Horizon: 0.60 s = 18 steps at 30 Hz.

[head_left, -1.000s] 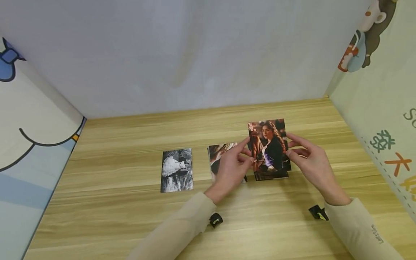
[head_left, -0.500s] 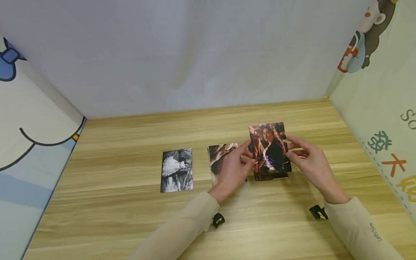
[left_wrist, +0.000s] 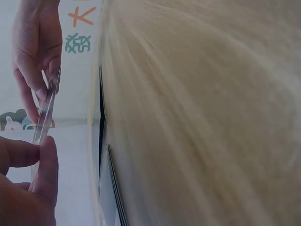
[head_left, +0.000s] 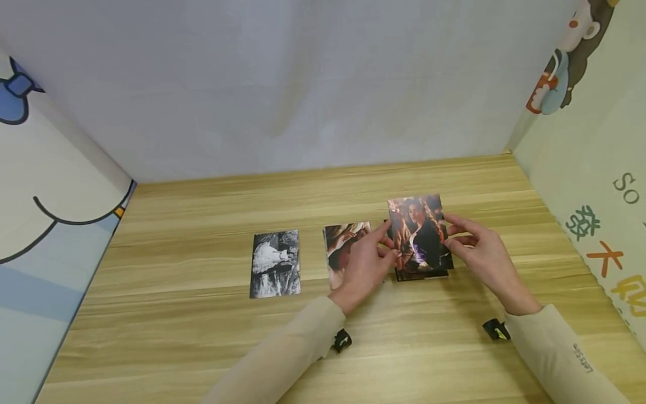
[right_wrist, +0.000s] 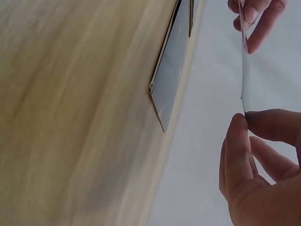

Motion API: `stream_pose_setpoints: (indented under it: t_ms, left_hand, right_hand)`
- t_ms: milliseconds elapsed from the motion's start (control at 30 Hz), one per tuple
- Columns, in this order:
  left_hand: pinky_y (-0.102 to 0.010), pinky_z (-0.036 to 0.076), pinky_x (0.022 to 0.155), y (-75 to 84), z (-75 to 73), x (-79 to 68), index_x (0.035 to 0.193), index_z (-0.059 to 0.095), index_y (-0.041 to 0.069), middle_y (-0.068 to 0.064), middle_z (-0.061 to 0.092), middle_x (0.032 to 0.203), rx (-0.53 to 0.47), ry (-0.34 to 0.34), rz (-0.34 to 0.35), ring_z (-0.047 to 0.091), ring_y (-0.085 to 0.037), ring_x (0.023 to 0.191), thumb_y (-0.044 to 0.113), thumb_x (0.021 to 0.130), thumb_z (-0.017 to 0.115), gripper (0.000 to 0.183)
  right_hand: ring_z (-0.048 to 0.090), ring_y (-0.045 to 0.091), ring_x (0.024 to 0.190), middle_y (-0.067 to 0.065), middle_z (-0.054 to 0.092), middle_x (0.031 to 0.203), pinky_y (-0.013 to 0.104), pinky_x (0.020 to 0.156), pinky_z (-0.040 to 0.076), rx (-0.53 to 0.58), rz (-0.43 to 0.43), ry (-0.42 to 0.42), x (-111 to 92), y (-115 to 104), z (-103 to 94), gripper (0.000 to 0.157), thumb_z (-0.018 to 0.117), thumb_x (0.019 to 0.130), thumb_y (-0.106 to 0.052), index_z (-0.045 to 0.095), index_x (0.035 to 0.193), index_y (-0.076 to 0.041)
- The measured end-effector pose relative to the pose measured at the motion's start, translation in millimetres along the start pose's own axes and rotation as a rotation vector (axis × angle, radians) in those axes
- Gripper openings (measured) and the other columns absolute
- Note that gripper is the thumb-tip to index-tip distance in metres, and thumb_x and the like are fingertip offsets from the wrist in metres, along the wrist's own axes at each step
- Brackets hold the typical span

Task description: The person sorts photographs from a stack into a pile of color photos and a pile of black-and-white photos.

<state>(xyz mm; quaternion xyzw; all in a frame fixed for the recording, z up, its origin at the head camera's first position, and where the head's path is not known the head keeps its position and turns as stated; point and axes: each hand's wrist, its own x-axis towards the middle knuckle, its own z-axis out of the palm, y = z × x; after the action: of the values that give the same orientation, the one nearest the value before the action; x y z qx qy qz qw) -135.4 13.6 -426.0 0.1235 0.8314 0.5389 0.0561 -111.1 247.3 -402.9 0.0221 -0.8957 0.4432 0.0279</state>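
Observation:
A colour photo card of a person in a dark jacket is held above the table by both hands. My left hand pinches its left edge between thumb and fingers, and my right hand pinches its right edge. Edge-on, the held card appears thin in the right wrist view, raised off the surface. Beneath it lies a dark stack of cards, mostly covered. Another pile of photo cards lies partly behind my left hand. Farther left rests a black-and-white photo card.
The wood-grain table has a pale wall behind it. Printed panels stand at the left and right. A small black object shows by the left cuff, and another black object by the right cuff.
The held card has come slightly down and toward the person, tilting so its face catches more light. Both hands keep their pinch; the left has shifted a little to the right.

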Motion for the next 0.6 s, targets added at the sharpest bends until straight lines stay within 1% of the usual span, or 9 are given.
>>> stream_pose_setpoints:
  t_ms: [100,200,233,367,600]
  left_hand:
    - [-0.017,0.055,0.058,-0.8,1.2,1.0,0.155,0.049,0.011,-0.001,0.069,0.1,0.011,0.001,-0.007,0.065,0.0,0.072,-0.005,0.091,0.073,0.07]
    - [-0.017,0.055,0.057,-1.6,2.2,2.2,0.155,0.049,0.011,-0.001,0.069,0.1,0.02,-0.002,-0.008,0.064,0.0,0.071,-0.005,0.09,0.072,0.07]
    - [-0.017,0.055,0.057,-1.8,2.4,2.5,0.155,0.049,0.01,-0.002,0.069,0.1,0.021,-0.003,-0.007,0.064,0.0,0.071,-0.006,0.09,0.071,0.07]
    - [-0.017,0.053,0.056,-1.8,2.7,3.1,0.155,0.049,0.009,-0.002,0.069,0.099,0.036,-0.011,-0.006,0.063,0.0,0.07,-0.007,0.09,0.07,0.07]
    - [-0.017,0.052,0.053,-1.0,3.4,4.0,0.155,0.048,0.009,0.001,0.068,0.098,0.076,-0.029,-0.035,0.062,0.0,0.069,-0.005,0.09,0.072,0.071]
  right_hand:
    - [0.069,0.012,0.098,0.02,0.064,0.12,0.017,0.067,0.051,-0.004,0.009,-0.012,1.2,0.5,0.5,0.054,0.064,0.099,-0.005,0.052,0.151,-0.003]
    - [0.069,0.035,0.106,0.02,0.064,0.121,0.017,0.068,0.051,-0.002,0.024,-0.025,2.1,1.2,0.9,0.054,0.064,0.099,-0.004,0.051,0.152,-0.003]
    - [0.068,0.039,0.108,0.021,0.064,0.122,0.017,0.068,0.051,0.003,0.027,-0.03,2.5,1.7,1.1,0.054,0.064,0.1,-0.004,0.05,0.152,-0.002]
    - [0.067,0.042,0.11,0.022,0.063,0.123,0.017,0.068,0.051,0.017,0.035,-0.045,3.3,3.1,0.9,0.055,0.064,0.099,-0.004,0.05,0.152,-0.001]
    - [0.068,0.041,0.108,0.022,0.065,0.121,0.016,0.07,0.051,-0.001,0.023,-0.059,4.6,5.6,0.5,0.053,0.064,0.099,-0.005,0.051,0.15,0.001]
